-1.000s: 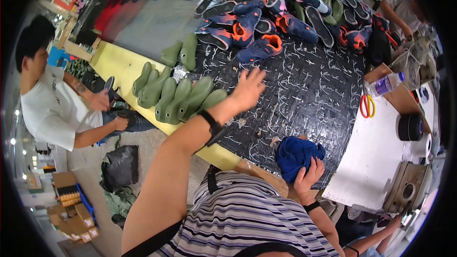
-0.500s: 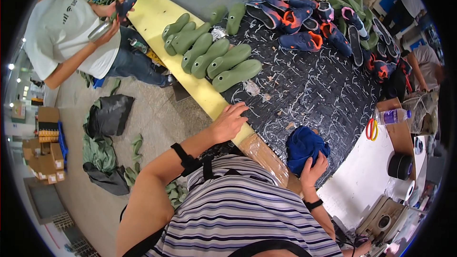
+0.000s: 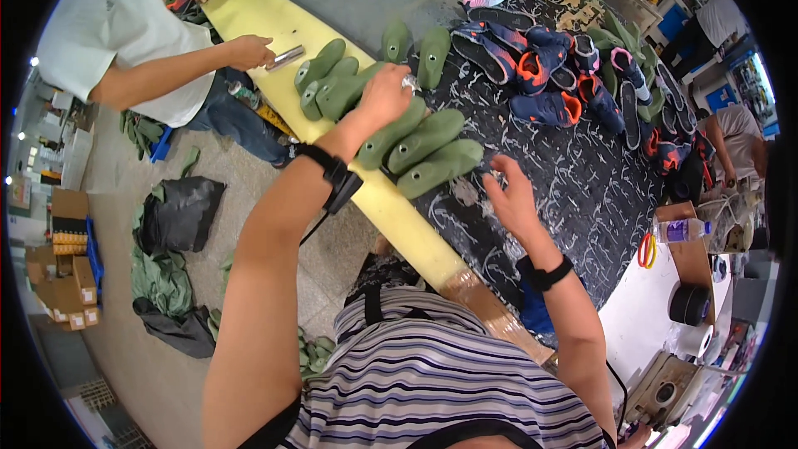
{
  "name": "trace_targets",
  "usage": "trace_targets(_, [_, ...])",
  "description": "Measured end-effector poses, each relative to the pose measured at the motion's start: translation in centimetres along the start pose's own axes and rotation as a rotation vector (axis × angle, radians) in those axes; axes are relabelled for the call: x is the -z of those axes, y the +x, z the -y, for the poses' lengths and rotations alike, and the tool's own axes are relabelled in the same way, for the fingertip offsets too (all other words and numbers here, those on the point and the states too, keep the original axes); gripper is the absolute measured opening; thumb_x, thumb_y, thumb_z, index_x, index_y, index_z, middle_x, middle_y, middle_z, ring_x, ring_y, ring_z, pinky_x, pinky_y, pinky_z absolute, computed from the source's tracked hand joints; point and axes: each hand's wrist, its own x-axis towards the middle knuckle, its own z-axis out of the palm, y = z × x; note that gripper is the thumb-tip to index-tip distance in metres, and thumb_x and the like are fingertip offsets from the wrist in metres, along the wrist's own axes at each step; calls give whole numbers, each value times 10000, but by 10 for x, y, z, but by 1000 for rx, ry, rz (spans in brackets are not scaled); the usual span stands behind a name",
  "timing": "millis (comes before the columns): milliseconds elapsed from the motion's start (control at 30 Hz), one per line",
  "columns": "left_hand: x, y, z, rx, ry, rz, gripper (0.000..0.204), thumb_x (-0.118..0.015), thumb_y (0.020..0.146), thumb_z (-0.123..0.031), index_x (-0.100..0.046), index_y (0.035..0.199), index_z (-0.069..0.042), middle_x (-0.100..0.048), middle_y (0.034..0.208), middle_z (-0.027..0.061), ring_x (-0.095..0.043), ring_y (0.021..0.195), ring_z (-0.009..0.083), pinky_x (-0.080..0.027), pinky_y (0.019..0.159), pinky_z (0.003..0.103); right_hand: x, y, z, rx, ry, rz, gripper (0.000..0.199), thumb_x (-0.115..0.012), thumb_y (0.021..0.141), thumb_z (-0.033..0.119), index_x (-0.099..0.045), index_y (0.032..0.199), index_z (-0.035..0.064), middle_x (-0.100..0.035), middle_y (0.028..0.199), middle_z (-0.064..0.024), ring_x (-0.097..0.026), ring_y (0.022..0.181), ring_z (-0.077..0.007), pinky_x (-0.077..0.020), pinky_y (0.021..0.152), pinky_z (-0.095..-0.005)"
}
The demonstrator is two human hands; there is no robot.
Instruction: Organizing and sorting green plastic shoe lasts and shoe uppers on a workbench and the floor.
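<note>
My left hand point(image 3: 386, 96) reaches over a group of olive-green shoe lasts point(image 3: 426, 140) on the bench. Its fingers curl downward beside a shiny crumpled piece point(image 3: 410, 81), and the palm side is hidden, so what they grip cannot be seen. My right hand point(image 3: 511, 195) hovers just right of the nearest last, thumb and fingers apart, holding nothing. Below that wrist, a bundle of blue cloth point(image 3: 536, 309) is mostly covered by my forearm. More lasts point(image 3: 320, 64) lie farther left, and two point(image 3: 434, 56) lie behind my left hand.
Navy and orange sneakers point(image 3: 544, 108) are heaped at the far right of the dark patterned bench top point(image 3: 573, 199). A yellow strip point(image 3: 395, 220) edges the bench. At left, a co-worker point(image 3: 125, 41) holds a metal cylinder point(image 3: 287, 56). A plastic bottle point(image 3: 686, 229) and tape rings point(image 3: 647, 249) are at right.
My left hand has moved from the bench edge up and over the lasts. My right hand has let go of the blue cloth and moved forward. The co-worker's arm has stretched toward the bench.
</note>
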Motion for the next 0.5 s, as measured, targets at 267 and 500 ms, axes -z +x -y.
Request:
trace_targets(267, [-42,132,121,339,223,205,382,-593,812,-126,-496,1134,53,-577,1134,299,-569,1087,425,-480,913,466,-89,154,5,-95,-26,27,570,-641,846,280,-443,1243,-77,-519,1244,-321,-531,1159,-405,-432,956,-435])
trace_targets(500, [-91,158,165,564,179,371,510,-625,808,-150,-423,1219,72,-571,1167,320,-582,1101,407,-482,933,429,-147,264,16,-380,-178,27,689,-663,800,372,-409,1229,-104,-604,1094,-329,-589,1046,-450,-454,923,-462])
